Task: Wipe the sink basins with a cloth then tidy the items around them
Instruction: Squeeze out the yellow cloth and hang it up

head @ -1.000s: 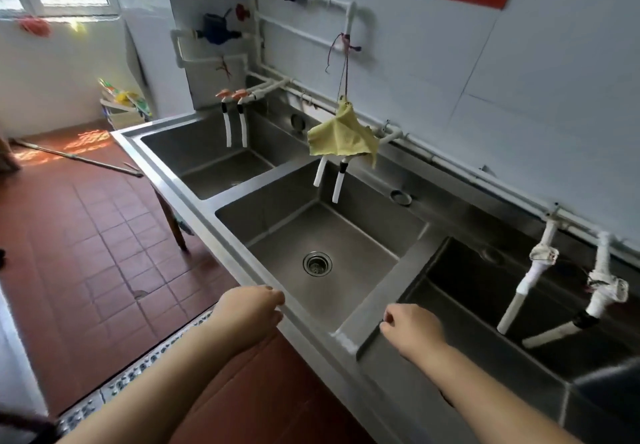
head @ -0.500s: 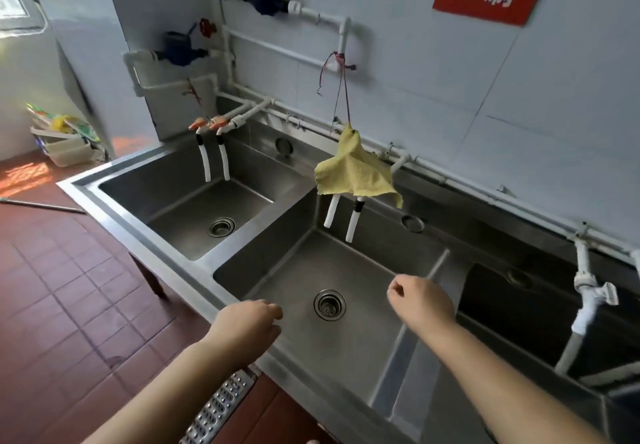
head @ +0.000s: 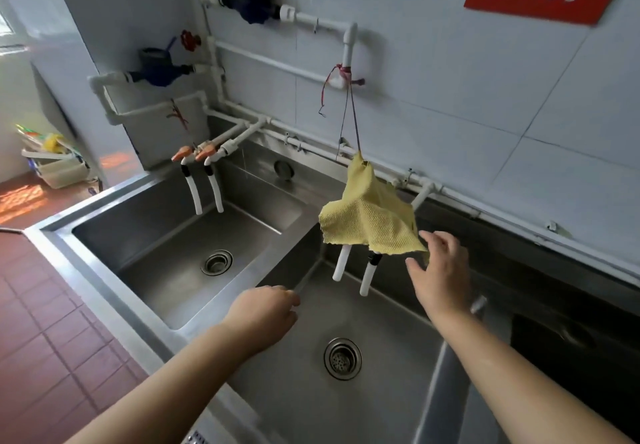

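Observation:
A yellow mesh cloth (head: pixel 372 221) hangs by a string from a white wall pipe above the middle steel basin (head: pixel 381 312). My right hand (head: pixel 441 273) is raised over that basin with fingers apart, its fingertips at the cloth's lower right corner; it holds nothing. My left hand (head: pixel 263 315) hovers loosely curled over the divider between the middle basin and the left basin (head: pixel 166 253), with nothing in it. A third, darker basin (head: pixel 571 357) lies to the right, mostly cut off.
Two white spouts (head: pixel 353 267) hang under the cloth, and two more (head: pixel 204 190) over the left basin. White pipes and blue meters run along the tiled wall. A drain (head: pixel 343 358) sits in the middle basin. Red tiled floor lies left, with a bin (head: pixel 55 163) of clutter.
The view has moved closer to the sinks. My right hand has risen from the basin's front rim to the cloth's corner and spread its fingers. My left hand has moved forward over the divider.

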The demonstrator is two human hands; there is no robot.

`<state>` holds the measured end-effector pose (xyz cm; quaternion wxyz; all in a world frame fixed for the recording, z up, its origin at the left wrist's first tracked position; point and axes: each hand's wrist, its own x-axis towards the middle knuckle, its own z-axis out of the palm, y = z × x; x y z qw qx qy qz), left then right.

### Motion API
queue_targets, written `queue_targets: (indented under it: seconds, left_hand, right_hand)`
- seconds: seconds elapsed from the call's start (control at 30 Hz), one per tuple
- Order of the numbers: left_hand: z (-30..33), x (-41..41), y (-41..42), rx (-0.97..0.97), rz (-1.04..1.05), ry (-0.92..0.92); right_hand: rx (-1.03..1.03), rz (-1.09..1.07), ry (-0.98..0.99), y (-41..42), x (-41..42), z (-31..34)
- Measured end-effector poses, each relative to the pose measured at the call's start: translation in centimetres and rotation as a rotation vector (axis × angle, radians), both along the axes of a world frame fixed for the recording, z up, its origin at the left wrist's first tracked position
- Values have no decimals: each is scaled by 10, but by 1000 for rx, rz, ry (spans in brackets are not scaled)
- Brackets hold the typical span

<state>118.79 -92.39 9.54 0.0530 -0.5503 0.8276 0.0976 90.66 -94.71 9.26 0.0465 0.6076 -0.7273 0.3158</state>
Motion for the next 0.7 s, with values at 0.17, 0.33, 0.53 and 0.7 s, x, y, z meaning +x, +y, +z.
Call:
queue_targets:
  seconds: [0.17,0.33,0.53,0.7]
  left_hand:
    - [-11,0,-31,38,-11,24]
    - [-15,-3,-58,50,65,176]
    - [0,-29,-75,368,282,739]
    - [-7,-44,-69,1077,481,1191]
  right_hand:
    - [-161,58,-77,-23,6,0]
    - [-315,147,-28,-21,15,13]
    - [-314,162,6,16,38,22]
    - [-257,126,1,57,69,19]
